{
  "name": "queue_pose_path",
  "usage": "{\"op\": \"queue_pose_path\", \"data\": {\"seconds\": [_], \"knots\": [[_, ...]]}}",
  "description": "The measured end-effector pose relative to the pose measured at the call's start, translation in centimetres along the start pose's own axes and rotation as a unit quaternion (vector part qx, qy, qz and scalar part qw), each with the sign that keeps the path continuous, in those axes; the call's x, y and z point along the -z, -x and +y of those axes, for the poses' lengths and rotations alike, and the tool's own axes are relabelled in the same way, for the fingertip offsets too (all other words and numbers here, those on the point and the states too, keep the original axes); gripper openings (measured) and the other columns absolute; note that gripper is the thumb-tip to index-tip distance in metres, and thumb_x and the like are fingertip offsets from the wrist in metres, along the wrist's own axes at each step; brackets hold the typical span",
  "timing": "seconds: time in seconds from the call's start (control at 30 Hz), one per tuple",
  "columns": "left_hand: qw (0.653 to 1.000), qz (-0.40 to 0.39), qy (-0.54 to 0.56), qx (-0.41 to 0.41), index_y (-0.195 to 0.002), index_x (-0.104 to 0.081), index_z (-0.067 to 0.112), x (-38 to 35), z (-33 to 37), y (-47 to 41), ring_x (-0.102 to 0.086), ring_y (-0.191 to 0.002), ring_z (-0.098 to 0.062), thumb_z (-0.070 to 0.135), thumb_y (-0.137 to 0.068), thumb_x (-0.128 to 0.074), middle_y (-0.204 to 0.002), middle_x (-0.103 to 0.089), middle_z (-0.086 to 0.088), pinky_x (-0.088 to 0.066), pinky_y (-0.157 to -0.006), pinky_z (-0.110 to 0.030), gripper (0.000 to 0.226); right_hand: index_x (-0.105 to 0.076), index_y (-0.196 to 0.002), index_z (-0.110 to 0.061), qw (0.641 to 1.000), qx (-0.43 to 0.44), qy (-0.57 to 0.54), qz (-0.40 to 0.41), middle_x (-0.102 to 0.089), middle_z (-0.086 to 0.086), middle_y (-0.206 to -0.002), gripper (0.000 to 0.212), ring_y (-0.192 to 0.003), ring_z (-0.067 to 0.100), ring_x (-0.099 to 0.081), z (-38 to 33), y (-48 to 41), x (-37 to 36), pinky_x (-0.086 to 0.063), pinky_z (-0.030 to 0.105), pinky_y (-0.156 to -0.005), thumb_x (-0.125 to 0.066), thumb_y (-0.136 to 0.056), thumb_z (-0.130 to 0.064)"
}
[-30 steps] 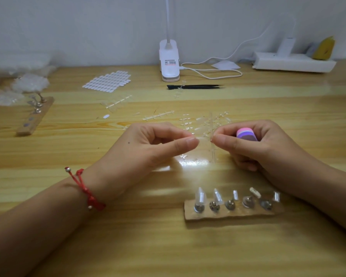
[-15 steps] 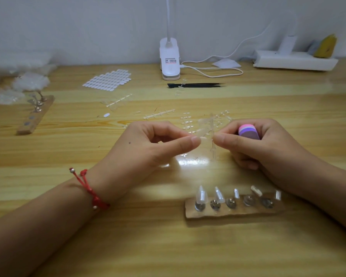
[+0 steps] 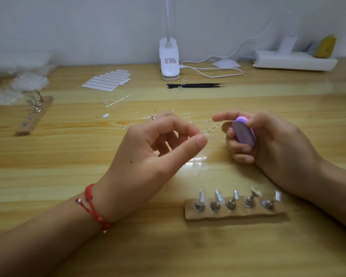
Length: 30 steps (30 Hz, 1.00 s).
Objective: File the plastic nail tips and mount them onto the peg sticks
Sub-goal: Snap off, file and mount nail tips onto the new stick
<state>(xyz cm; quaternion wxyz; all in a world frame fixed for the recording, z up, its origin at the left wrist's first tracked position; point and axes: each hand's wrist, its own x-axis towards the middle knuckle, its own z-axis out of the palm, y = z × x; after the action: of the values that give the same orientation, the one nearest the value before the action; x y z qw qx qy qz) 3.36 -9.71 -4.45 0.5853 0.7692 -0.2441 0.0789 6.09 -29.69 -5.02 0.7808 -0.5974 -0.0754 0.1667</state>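
A pale wall (image 3: 68,27) stood behind a glossy wooden table (image 3: 68,156). Along the back edge sat one white power strip (image 3: 294,60) and one white lamp base (image 3: 169,58), whose cable (image 3: 218,73) looped between them. At far left lay blurred bags of clear tips (image 3: 28,82).

The left hand (image 3: 148,156) hovered mid-table with thumb and forefinger curled narrowly together; whether they pinched a clear tip could not be told. The right hand (image 3: 278,144), just beside it, gripped a purple buffer block (image 3: 244,132) in its curled fingers, forefinger pointing left.

Two holders were out. The near strip (image 3: 236,213) carried five pegs (image 3: 231,203), four topped with clear tips and one with a whitish tip. The far wooden block (image 3: 35,116) held about three pegs.

One sheet of white tabs (image 3: 108,79) and one pair of black tweezers (image 3: 196,85) lay before the lamp base. Clear tip sprues (image 3: 210,126) were scattered between the hands.
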Motion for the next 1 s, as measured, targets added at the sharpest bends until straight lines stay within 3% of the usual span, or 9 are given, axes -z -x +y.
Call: {"op": "queue_pose_path", "data": {"seconds": [0.1, 0.2, 0.3, 0.4, 0.5, 0.73, 0.83, 1.0], "knots": [[0.997, -0.016, 0.053, 0.062, -0.078, -0.061, 0.019, -0.1, -0.3, 0.1, -0.042, -0.053, -0.006, 0.027, -0.083, -0.060, -0.057, -0.048, 0.013, -0.035, -0.053, -0.014, 0.009, -0.067, -0.101, -0.007, 0.999, 0.011, -0.034, -0.006, -0.043, 0.003, -0.074, 0.035, -0.055, 0.010, -0.039, -0.1, 0.3, -0.2, -0.036, 0.021, -0.043, -0.050, -0.072, -0.019], [0.992, -0.013, 0.072, 0.101, -0.081, -0.057, 0.018, -0.2, -0.4, 0.1, -0.039, -0.051, -0.008, 0.030, -0.085, -0.052, -0.053, -0.044, 0.007, -0.034, -0.051, -0.016, 0.014, -0.072, -0.104, -0.007, 0.998, 0.020, -0.047, -0.025, -0.063, 0.005, -0.078, 0.035, -0.069, 0.013, -0.061, 0.2, 0.4, -0.5, -0.055, 0.025, -0.060, -0.058, -0.075, -0.019], [0.989, -0.017, 0.072, 0.125, -0.083, -0.055, 0.016, -0.3, -0.6, -0.1, -0.034, -0.051, -0.016, 0.034, -0.087, -0.049, -0.053, -0.044, 0.005, -0.028, -0.049, -0.028, 0.020, -0.078, -0.097, -0.019, 0.998, 0.041, 0.024, -0.045, -0.074, 0.002, -0.088, 0.030, -0.079, 0.012, -0.068, 0.8, 0.5, -0.7, -0.056, 0.023, -0.070, -0.075, -0.068, -0.017], [0.990, -0.033, 0.076, 0.112, -0.085, -0.055, 0.011, -0.5, -0.7, -0.1, -0.037, -0.046, -0.003, 0.030, -0.094, -0.052, -0.051, -0.046, 0.013, -0.032, -0.049, -0.014, 0.021, -0.078, -0.100, -0.026, 0.995, 0.056, 0.070, -0.047, -0.076, 0.005, -0.096, 0.036, -0.085, 0.015, -0.072, 1.2, 0.6, -0.8, -0.056, 0.024, -0.074, -0.081, -0.064, -0.024], [0.991, -0.049, 0.062, 0.110, -0.086, -0.058, 0.007, -0.4, -0.9, 0.0, -0.035, -0.046, -0.001, 0.028, -0.094, -0.052, -0.051, -0.042, 0.014, -0.031, -0.050, -0.012, 0.023, -0.078, -0.096, -0.026, 0.995, 0.054, 0.069, -0.039, -0.076, 0.006, -0.095, 0.031, -0.085, 0.017, -0.073, 1.2, 0.8, -0.8, -0.056, 0.024, -0.074, -0.077, -0.065, -0.029], [0.990, -0.071, 0.040, 0.117, -0.077, -0.060, 0.014, -0.4, -0.9, -0.1, -0.034, -0.056, -0.016, 0.033, -0.086, -0.050, -0.064, -0.041, 0.001, -0.028, -0.051, -0.031, 0.023, -0.080, -0.090, -0.021, 0.998, 0.048, 0.043, -0.014, -0.077, 0.006, -0.086, 0.029, -0.077, 0.014, -0.074, 0.8, 0.9, -1.3, -0.057, 0.021, -0.068, -0.075, -0.062, -0.025], [0.990, -0.055, 0.044, 0.124, -0.086, -0.061, 0.006, -0.4, -0.9, -0.1, -0.032, -0.059, -0.020, 0.034, -0.085, -0.050, -0.069, -0.039, -0.010, -0.025, -0.052, -0.035, 0.031, -0.079, -0.091, -0.021, 0.998, 0.026, 0.054, -0.037, -0.077, 0.007, -0.087, 0.029, -0.076, 0.016, -0.074, 0.6, 1.1, -1.5, -0.057, 0.021, -0.067, -0.075, -0.062, -0.024], [0.993, -0.053, 0.031, 0.102, -0.079, -0.059, 0.014, -0.4, -0.8, 0.0, -0.034, -0.056, -0.014, 0.032, -0.085, -0.050, -0.060, -0.039, 0.010, -0.027, -0.052, -0.027, 0.021, -0.080, -0.086, -0.018, 0.999, 0.040, 0.025, -0.009, -0.076, 0.006, -0.082, 0.028, -0.073, 0.012, -0.073, 0.6, 0.9, -1.4, -0.057, 0.019, -0.066, -0.074, -0.060, -0.023]]}}
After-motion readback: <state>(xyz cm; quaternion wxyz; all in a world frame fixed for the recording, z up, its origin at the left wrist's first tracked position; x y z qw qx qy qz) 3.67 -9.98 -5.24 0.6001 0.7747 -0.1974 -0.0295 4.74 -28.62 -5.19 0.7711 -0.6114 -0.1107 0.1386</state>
